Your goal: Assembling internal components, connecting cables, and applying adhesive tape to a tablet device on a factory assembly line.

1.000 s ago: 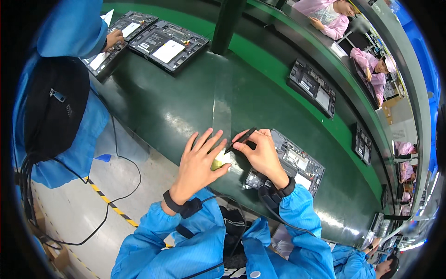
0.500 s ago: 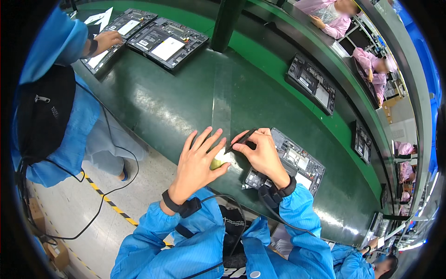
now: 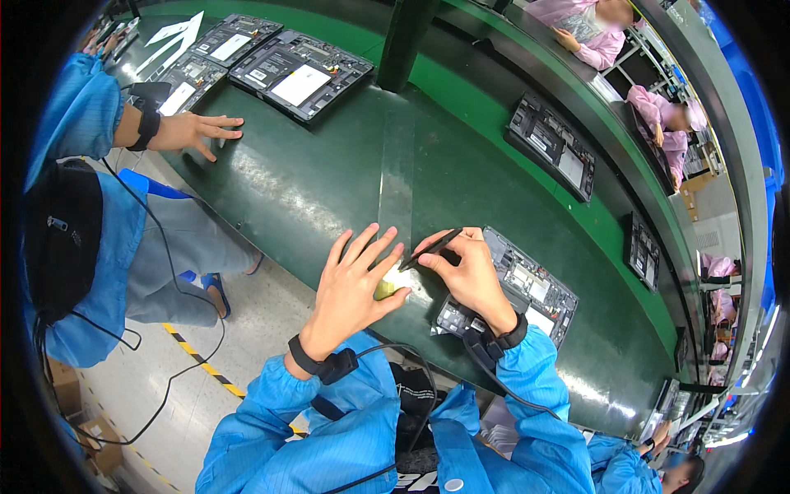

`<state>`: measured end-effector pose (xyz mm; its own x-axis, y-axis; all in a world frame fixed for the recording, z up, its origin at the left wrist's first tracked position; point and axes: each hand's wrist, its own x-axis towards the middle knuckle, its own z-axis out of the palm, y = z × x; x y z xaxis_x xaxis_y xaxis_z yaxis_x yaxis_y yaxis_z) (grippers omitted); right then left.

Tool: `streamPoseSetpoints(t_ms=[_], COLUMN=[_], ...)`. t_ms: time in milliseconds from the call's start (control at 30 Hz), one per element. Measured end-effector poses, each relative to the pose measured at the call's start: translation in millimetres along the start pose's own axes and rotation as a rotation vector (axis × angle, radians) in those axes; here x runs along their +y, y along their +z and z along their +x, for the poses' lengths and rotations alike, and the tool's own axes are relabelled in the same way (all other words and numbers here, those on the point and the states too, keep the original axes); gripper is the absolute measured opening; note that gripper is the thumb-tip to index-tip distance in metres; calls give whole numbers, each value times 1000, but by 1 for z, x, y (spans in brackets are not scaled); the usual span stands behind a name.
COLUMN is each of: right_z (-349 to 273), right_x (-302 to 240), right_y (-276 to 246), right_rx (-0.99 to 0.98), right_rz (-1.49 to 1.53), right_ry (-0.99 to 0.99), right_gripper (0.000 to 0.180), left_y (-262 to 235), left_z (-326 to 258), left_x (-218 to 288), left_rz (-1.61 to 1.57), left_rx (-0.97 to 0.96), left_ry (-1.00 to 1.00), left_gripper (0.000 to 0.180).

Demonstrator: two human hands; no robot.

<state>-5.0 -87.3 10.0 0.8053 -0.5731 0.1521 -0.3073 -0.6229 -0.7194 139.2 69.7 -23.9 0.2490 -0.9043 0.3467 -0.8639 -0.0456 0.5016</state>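
My right hand (image 3: 467, 274) is closed around black tweezers (image 3: 436, 248), held like a pen. Their tips point down-left to a small pale yellow-green piece (image 3: 385, 288) on the green bench; its kind I cannot make out. Lying over that piece with fingers spread is my left hand (image 3: 354, 280), its thumb at the piece's lower edge and part of the piece hidden beneath it. Just right of the tweezers an opened laptop base (image 3: 539, 284) with bare circuit boards shows, partly covered by my right hand and wrist.
More opened laptop bases (image 3: 303, 76) sit at the far left, others (image 3: 553, 148) along the green strip (image 3: 494, 103) on the right. A dark post (image 3: 405, 41) rises behind. At left, a co-worker's hand (image 3: 193, 133) rests on the green bench (image 3: 304, 165). Cables trail from my wristbands.
The co-worker's hand at left has come off the laptop base and down onto the bench, and that person has shifted. My own hands stay nearly still; the tweezers are tilted slightly differently.
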Motion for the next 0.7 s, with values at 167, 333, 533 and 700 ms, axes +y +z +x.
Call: streamPoseSetpoints(t_ms=[167,333,533,700], right_z=[2,2,2,2], right_x=[-3,-4,1,5], right_y=[-1,-2,-1,-4], right_rx=[-10,-46,-44,-32], right_rz=[-8,-39,42,207], right_ry=[10,-12,-55,87], right_gripper=[12,12,13,15], left_y=[-1,-1,-1,-5], left_z=[0,0,0,0], left_x=[0,-1,-4,-2], left_rz=[4,4,9,6], left_rx=[2,1,-2,-3], left_ry=[-1,0,-2,3], left_gripper=[59,59,59,58])
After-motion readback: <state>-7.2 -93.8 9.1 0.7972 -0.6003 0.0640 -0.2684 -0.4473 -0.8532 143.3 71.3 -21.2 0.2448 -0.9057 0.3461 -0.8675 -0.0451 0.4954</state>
